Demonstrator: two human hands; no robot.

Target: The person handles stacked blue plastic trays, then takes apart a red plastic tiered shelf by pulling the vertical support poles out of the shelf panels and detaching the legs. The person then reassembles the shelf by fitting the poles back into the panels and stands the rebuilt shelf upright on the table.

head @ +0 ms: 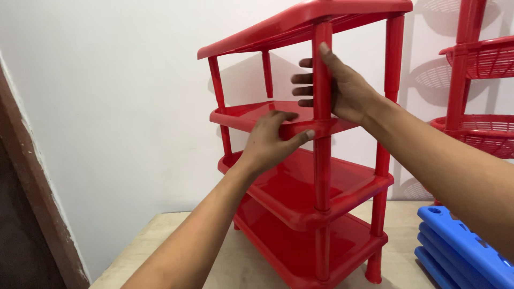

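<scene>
A red plastic shelf rack [300, 208] with several tiers stands upright on a wooden table [241, 267]. My left hand [270, 142] grips the front edge of the second tier from the top [243, 115], thumb toward the front corner post. My right hand [337, 85] wraps around that front corner post [322, 160] just above the same tier, fingers behind the post and thumb up along it. The rack's top tier [300, 21] sits above both hands.
A stack of blue plastic shelf panels [466, 251] lies at the table's right. A red round basket rack [476, 91] stands behind at the right against the white wall. A dark wooden door frame [32, 214] runs along the left.
</scene>
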